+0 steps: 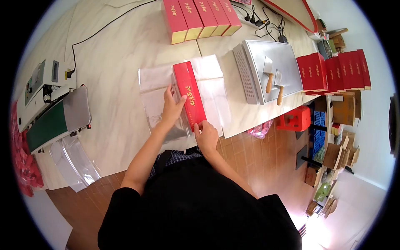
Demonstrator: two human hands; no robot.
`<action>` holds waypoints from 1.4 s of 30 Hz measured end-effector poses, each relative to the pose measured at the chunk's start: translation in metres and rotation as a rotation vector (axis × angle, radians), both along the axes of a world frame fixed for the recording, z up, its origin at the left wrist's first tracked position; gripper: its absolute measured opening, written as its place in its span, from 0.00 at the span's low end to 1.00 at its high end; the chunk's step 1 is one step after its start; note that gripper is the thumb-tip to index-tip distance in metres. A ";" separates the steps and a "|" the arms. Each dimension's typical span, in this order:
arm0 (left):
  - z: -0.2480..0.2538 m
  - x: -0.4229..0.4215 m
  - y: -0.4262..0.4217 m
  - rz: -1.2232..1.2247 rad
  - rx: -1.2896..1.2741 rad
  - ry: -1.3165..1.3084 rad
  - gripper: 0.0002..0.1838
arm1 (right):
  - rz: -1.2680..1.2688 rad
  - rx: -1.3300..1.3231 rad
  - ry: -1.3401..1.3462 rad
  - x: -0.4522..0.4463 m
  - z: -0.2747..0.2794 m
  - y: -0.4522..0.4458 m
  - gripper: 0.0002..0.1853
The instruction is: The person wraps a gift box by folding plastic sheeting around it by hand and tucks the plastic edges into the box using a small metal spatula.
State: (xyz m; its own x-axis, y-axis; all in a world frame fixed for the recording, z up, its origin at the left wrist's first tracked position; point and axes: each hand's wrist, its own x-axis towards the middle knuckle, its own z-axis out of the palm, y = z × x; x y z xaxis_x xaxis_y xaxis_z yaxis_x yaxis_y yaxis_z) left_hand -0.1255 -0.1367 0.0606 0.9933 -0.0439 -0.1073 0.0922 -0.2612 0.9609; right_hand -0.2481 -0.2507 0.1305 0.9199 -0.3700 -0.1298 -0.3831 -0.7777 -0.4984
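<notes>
Pale marbled tabletop (pixel 112 83) filled most of my head view, with brown wood flooring (pixel 258 158) beyond its near edge. At the table's left end I could see a machine (pixel 37 96) with a green belt (pixel 50 127), and a pile of clear sleeves (pixel 75 160) hung over the edge beside it.

Straight ahead of me, a long red box (pixel 190 89) with gold lettering lay at a slight slant on sheets of clear film (pixel 212 93), which spread out on both sides of it. The left hand (pixel 173 106) was at the box's left edge, thumb against it and the other fingers apart over the film; I couldn't tell whether it gripped anything. The right hand (pixel 206 135) had its thumb and fingertips drawn together at the near end of the box, though I couldn't tell from my end whether they pinched it or only rested there.

Farther back stood a row of red cartons (pixel 200 18). To the right, two trowels (pixel 269 83) lay on a metal case (pixel 254 60), and a red stool (pixel 298 118) stood below.
</notes>
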 end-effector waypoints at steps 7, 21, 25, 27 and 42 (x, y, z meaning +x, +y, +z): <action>-0.017 -0.003 -0.006 -0.043 -0.083 0.119 0.44 | 0.064 -0.154 -0.215 0.019 0.016 -0.015 0.21; -0.014 0.001 0.005 0.029 -0.397 0.553 0.48 | 0.174 -0.230 -0.229 0.070 -0.030 0.016 0.39; -0.066 -0.004 0.025 0.033 -0.629 0.782 0.45 | 0.260 -0.108 -0.205 0.064 -0.003 -0.001 0.40; -0.070 0.004 0.037 -0.097 -1.014 0.838 0.42 | 0.314 -0.089 -0.201 0.059 0.017 -0.015 0.39; -0.051 0.014 0.180 -0.139 -0.781 0.971 0.46 | 1.379 -0.135 -0.065 0.030 0.018 -0.070 0.40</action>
State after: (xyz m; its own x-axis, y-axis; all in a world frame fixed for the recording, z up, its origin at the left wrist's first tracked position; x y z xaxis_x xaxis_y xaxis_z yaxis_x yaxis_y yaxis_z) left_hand -0.1111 0.0432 0.0095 0.5007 -0.5231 -0.6896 0.8653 0.2827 0.4139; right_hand -0.2180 -0.3208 0.1484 0.5516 0.8268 -0.1097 0.7467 -0.5482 -0.3767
